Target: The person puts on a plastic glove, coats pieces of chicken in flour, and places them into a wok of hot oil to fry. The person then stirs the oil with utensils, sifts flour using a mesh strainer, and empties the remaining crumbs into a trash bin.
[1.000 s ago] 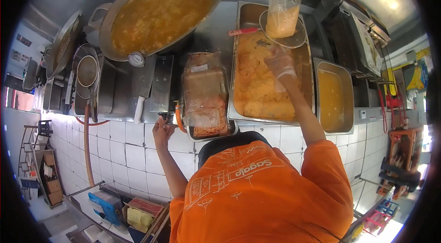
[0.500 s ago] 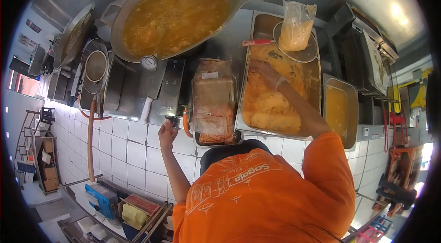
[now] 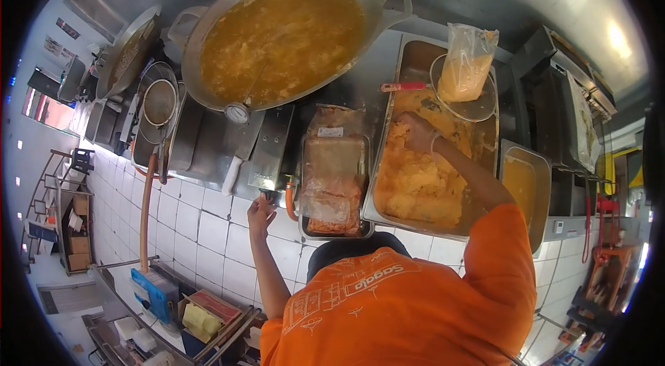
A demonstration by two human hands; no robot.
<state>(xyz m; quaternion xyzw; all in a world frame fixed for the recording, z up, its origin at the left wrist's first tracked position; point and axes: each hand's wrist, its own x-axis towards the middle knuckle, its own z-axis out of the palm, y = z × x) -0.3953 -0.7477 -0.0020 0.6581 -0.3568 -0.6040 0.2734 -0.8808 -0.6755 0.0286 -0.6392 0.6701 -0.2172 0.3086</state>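
Note:
My right hand [image 3: 418,133], in what looks like a clear glove, is inside a large metal tray [image 3: 418,51] of orange breading flour [image 3: 422,186]. Its fingers are curled into the far left part of the flour; what they grip is hidden. My left hand [image 3: 260,217] is low at the counter's front edge, its fingers closed at a small black knob [image 3: 269,195]. Between my hands stands a metal pan [image 3: 305,224] with plastic-bagged, reddish raw meat [image 3: 334,186]. A bag of orange powder [image 3: 467,68] rests in a red-handled sieve [image 3: 443,111] over the tray's far right corner.
A wide wok [image 3: 383,16] of bubbling oil is at the back, with a dial thermometer [image 3: 237,112] at its rim. A white-handled cleaver [image 3: 233,173] lies left of the pan. An orange hose [image 3: 290,198] runs nearby. At right stands a pan of yellow liquid [image 3: 516,179].
My right hand has gone from lying flatter on the flour to curled in it, and the flour is disturbed there. My left hand stays by the knob. The whole view has shifted slightly.

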